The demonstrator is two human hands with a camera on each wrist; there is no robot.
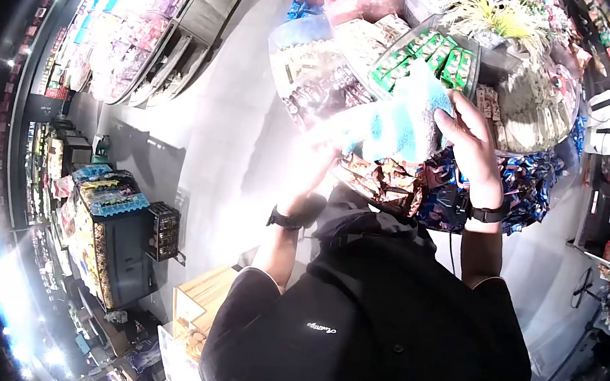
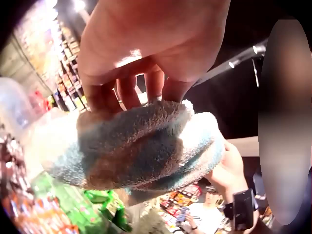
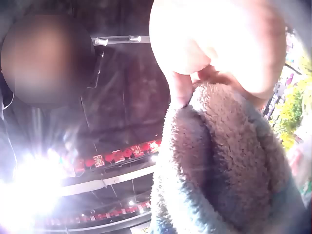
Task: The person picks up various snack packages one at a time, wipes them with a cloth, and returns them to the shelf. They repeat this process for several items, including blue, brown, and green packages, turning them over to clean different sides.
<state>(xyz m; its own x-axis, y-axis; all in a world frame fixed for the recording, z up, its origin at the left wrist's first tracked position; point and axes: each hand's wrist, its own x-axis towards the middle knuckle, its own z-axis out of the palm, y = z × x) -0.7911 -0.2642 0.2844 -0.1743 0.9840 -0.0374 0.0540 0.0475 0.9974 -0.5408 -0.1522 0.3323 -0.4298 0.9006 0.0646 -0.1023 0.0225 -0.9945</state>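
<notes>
A fluffy blue-and-white striped cloth (image 1: 403, 126) is stretched between both hands over bins of wrapped snacks. My left hand (image 1: 317, 155) grips its left end, washed out by glare in the head view. In the left wrist view, the curled fingers of that hand press into the folded top of the cloth (image 2: 131, 146). On the other side, my right hand (image 1: 477, 145) pinches the cloth between thumb and fingers. The right wrist view shows the cloth (image 3: 234, 151) hanging in thick folds from the right hand (image 3: 219, 44).
Green packets (image 1: 435, 56) fill a clear bin just beyond the cloth. Blue-wrapped sweets (image 1: 526, 186) and orange-brown packets (image 1: 386, 184) lie nearer the body. Yellow-green artificial plants (image 1: 494, 18) stand at the back. To the left are a dark stand (image 1: 120, 246) and a curved display (image 1: 133, 34).
</notes>
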